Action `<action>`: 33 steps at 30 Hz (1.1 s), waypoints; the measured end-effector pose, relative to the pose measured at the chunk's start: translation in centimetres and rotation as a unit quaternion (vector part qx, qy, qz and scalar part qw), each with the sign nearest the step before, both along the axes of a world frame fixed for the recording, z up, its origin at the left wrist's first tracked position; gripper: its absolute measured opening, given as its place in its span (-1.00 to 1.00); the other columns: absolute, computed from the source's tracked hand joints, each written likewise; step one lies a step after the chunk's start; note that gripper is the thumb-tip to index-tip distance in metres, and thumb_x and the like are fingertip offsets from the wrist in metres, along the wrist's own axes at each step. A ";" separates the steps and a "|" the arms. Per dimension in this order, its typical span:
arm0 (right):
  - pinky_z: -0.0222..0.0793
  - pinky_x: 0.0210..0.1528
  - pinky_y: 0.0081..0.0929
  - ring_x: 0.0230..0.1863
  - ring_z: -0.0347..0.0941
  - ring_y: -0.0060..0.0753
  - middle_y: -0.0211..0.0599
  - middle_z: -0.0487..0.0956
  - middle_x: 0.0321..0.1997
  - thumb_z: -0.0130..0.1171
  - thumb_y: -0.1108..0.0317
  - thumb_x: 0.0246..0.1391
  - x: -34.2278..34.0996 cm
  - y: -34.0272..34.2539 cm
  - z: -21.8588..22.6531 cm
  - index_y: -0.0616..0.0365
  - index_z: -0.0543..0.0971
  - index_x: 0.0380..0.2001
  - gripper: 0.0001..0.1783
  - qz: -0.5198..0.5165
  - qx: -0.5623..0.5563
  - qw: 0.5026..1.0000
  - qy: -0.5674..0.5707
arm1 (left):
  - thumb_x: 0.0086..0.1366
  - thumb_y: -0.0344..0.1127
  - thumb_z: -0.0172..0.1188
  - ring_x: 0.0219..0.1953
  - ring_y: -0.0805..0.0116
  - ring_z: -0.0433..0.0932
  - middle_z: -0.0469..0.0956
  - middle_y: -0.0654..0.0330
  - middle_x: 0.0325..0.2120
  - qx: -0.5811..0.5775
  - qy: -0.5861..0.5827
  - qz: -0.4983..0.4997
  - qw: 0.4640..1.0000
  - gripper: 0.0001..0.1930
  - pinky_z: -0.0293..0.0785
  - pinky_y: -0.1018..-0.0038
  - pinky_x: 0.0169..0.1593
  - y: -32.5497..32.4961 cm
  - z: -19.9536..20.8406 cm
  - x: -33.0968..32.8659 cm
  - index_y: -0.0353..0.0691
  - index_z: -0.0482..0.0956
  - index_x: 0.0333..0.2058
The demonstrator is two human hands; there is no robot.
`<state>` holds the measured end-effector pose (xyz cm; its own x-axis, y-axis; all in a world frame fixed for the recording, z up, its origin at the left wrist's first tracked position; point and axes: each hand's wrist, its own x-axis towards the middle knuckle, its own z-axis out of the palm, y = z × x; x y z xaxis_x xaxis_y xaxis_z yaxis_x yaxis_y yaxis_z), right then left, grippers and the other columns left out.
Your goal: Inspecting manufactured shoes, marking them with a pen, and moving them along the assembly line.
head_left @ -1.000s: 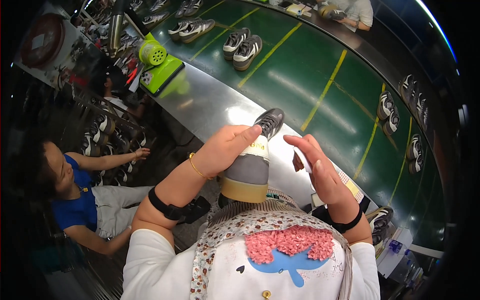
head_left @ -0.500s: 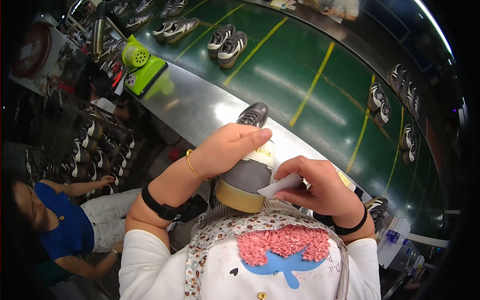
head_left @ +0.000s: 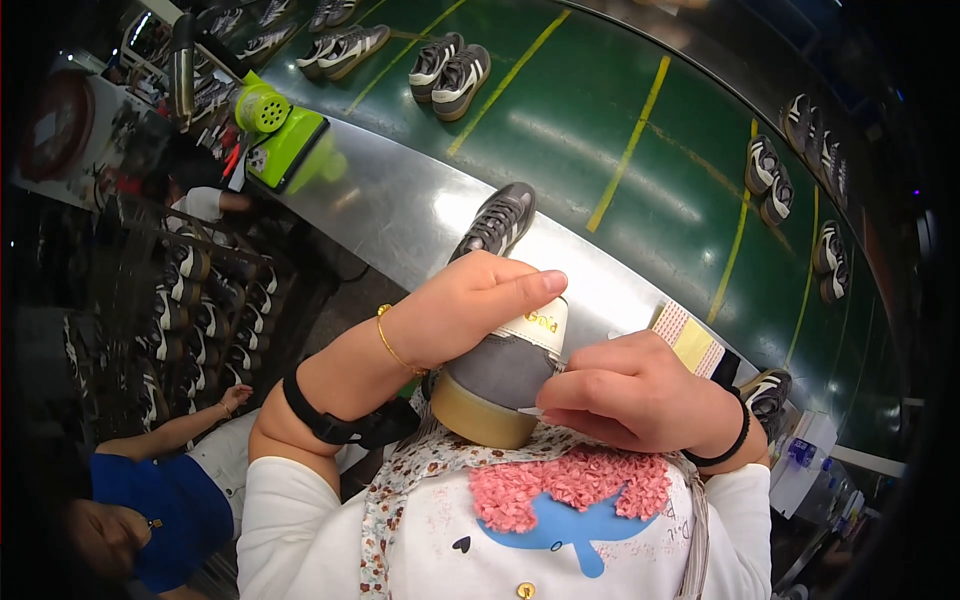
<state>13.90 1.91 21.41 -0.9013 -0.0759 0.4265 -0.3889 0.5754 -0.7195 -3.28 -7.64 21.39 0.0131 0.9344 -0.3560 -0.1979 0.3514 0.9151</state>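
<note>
My left hand (head_left: 490, 305) is closed over a grey sneaker (head_left: 500, 368) with a tan gum sole and a white heel tab, its heel end turned toward me. The rest of that sneaker is hidden by my hand. At the shoe's right side, my right hand (head_left: 635, 390) pinches a thin white piece (head_left: 531, 410). Only its tip shows, touching the upper just above the sole, and its material is unclear. Beyond my left hand, a dark grey sneaker (head_left: 502, 220) with white stripes rests on the metal bench (head_left: 400, 190).
A bright green fan-like device (head_left: 285, 145) stands on the bench at left. Pairs of sneakers (head_left: 460, 82) sit on the green belt (head_left: 560, 140) with yellow lines. A yellow-and-white pad (head_left: 690, 340) and another shoe (head_left: 766, 395) lie at right. A person in blue (head_left: 165, 480) is at lower left, near racked shoes.
My right hand has turned and closed over the white piece, leaving just its tip visible. More of the sneaker on the bench shows. The person in blue appears lower in the picture.
</note>
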 end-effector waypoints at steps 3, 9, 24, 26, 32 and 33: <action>0.22 -0.64 -0.49 -0.60 0.36 -0.41 -0.42 0.31 -0.60 0.15 0.47 -0.22 -0.7 -0.4 0.7 0.09 0.41 -0.37 -0.75 -0.013 0.045 0.999 0.013 | 0.28 -0.11 -0.03 -0.53 0.69 0.31 0.43 0.39 -0.61 -0.004 -0.006 -0.005 1.000 -0.63 0.28 0.69 -0.44 0.3 -0.1 -0.2 -0.28 0.49 -0.56; 0.22 -0.65 -0.48 -0.58 0.36 -0.41 -0.40 0.27 -0.58 0.12 0.44 -0.28 -0.5 0.0 -0.1 0.08 0.38 -0.34 -0.70 -0.007 0.002 1.000 0.002 | 0.28 -0.12 -0.03 -0.53 0.69 0.31 0.43 0.38 -0.61 -0.032 -0.031 0.001 0.999 -0.63 0.29 0.69 -0.44 0.3 0.2 -0.6 -0.28 0.50 -0.55; 0.21 -0.67 -0.46 -0.57 0.38 -0.40 -0.44 0.31 -0.59 0.12 0.42 -0.29 -2.6 -1.2 1.2 0.05 0.37 -0.41 -0.74 -0.051 0.059 0.997 0.015 | 0.27 -0.13 -0.02 -0.52 0.65 0.37 0.46 0.32 -0.58 -0.028 -0.048 -0.044 0.998 -0.64 0.32 0.66 -0.42 1.0 0.2 -1.7 -0.31 0.52 -0.51; 0.20 -0.67 -0.45 -0.58 0.38 -0.39 -0.44 0.31 -0.59 0.12 0.42 -0.30 -2.1 -0.6 0.5 0.04 0.37 -0.43 -0.76 -0.036 0.044 0.998 -0.007 | 0.27 -0.13 -0.02 -0.52 0.65 0.36 0.46 0.33 -0.58 -0.040 -0.032 -0.017 0.999 -0.64 0.31 0.66 -0.43 0.7 0.2 -2.1 -0.31 0.52 -0.52; 0.20 -0.67 -0.43 -0.60 0.36 -0.36 -0.44 0.29 -0.62 0.11 0.41 -0.27 -4.5 -1.7 1.8 0.04 0.37 -0.44 -0.78 -0.065 0.083 0.994 0.032 | 0.27 -0.13 -0.02 -0.52 0.65 0.36 0.46 0.33 -0.59 -0.036 -0.044 -0.060 0.997 -0.65 0.31 0.65 -0.44 1.2 0.1 -2.7 -0.30 0.51 -0.52; 0.20 -0.66 -0.44 -0.60 0.36 -0.36 -0.45 0.30 -0.60 0.08 0.41 -0.23 -4.2 -1.3 1.5 0.03 0.36 -0.44 -0.81 -0.052 0.069 0.996 0.006 | 0.27 -0.13 -0.02 -0.52 0.65 0.36 0.46 0.33 -0.59 -0.035 -0.044 -0.061 0.997 -0.65 0.31 0.65 -0.44 1.2 0.0 -3.1 -0.30 0.51 -0.52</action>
